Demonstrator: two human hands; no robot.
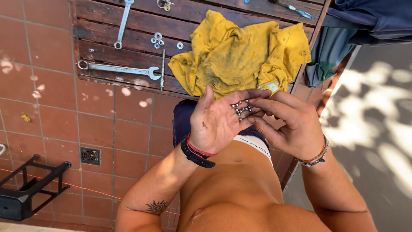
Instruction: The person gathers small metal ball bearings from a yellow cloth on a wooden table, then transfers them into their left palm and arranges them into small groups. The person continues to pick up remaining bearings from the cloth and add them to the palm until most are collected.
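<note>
Head view | left hand (214, 122) spread, palm up, cradling small bolts (241, 108) | right hand (288, 124) pinching them from 3 o'clock

Yellow rag (240, 51), 2 spanners (118, 68), loose washers (157, 40) on wooden bench (103, 25).

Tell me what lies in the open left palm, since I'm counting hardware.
Several small metal bolts lie on the left hand, near its fingers. The right hand touches them with its fingertips, which cover part of the pile, so no exact count.
</note>
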